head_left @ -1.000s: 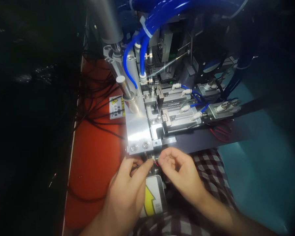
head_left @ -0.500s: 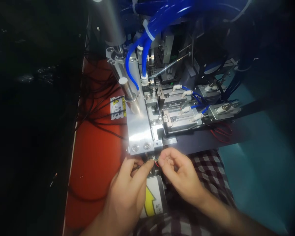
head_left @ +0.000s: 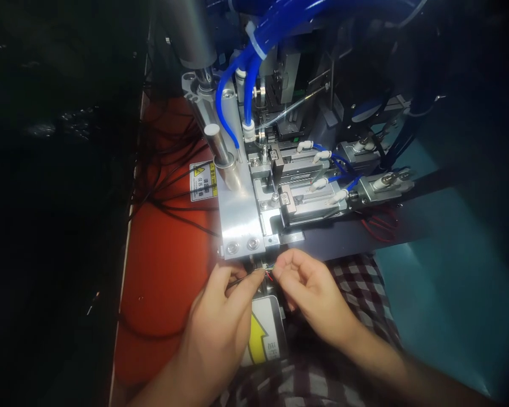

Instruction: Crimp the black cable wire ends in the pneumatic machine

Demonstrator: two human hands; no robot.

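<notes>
My left hand (head_left: 220, 319) is closed on a thin black cable (head_left: 236, 281), with thumb and forefinger pinching near its end. Fine coloured wires come out past the thumb tip, among them a red wire (head_left: 270, 276) that hangs loose. My right hand (head_left: 314, 297) is closed in a pinch on the pale thin wires just to the right, its fingertips nearly meeting the left thumb. Both hands are just below the front end of a metal plate (head_left: 241, 223) on the machine. The exact wire ends are hidden by my fingers.
Pneumatic slides (head_left: 311, 203) with white fittings and blue hoses (head_left: 250, 68) stand behind my hands. A label with a yellow arrow (head_left: 258, 336) lies below them. Black cables (head_left: 169, 198) cross the orange surface (head_left: 161, 271) at left. A checkered cloth (head_left: 360, 288) covers my lap.
The view has shifted slightly, so the machine and hands sit a little higher. Both hands keep their pinches, and the thin wires between them look slightly more spread.
</notes>
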